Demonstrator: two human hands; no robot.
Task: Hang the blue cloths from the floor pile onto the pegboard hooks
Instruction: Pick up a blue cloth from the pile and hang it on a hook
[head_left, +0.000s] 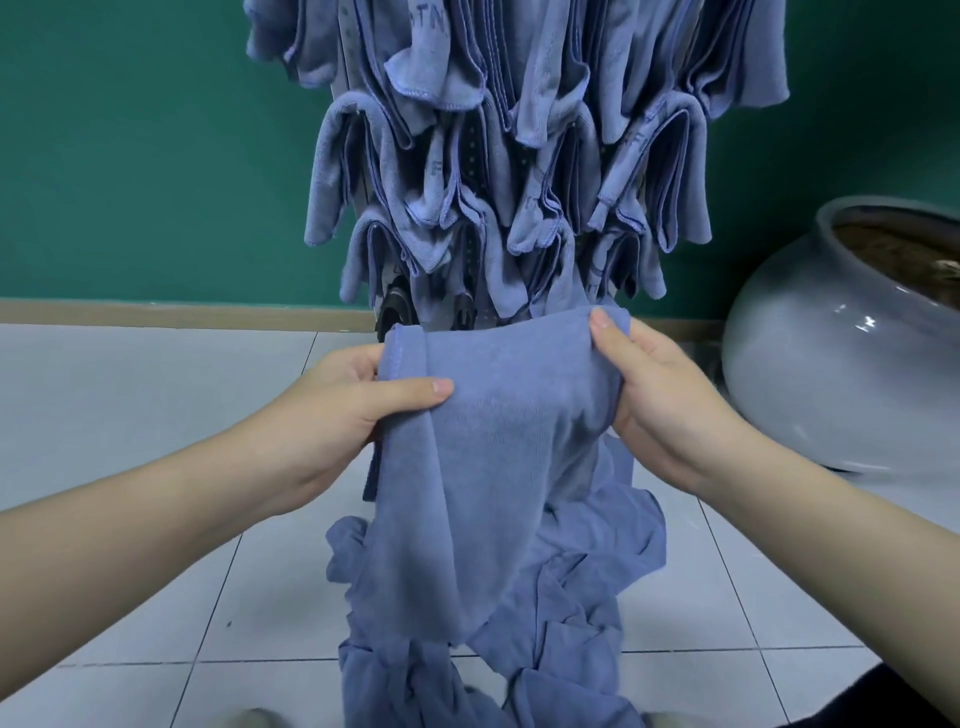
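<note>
A flat green wall (130, 156) stands behind, with a tan baseboard strip (156, 313) running along its foot. Below spreads a floor of pale grey square tiles (130, 415) with thin grout lines. At the right, on the tiles by the wall, sits a big round glossy grey ceramic pot (831, 374), brownish inside.

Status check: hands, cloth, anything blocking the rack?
Left hand and right hand grip one blue microfibre cloth above the floor pile. Pegboard rack crowded with hung cloths; no free hook visible.
</note>
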